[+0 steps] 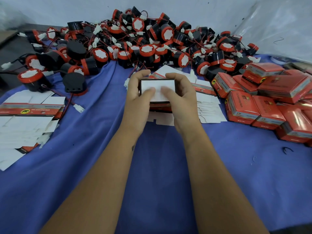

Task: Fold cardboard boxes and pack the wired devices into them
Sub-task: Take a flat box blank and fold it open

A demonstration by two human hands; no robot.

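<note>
Both hands hold one small cardboard box at the centre of the blue cloth. Its white inner flap faces me and its red printed side shows below. My left hand grips the box's left side, thumb on the white flap. My right hand grips the right side, thumb also pressing the flap. A big heap of black and red wired devices with white connectors lies behind the hands. Whether a device sits inside the held box is hidden.
Flat unfolded boxes are stacked at the left, and more flat boxes lie just right of my hands. Closed red boxes pile up at the right. A white wall backs the heap.
</note>
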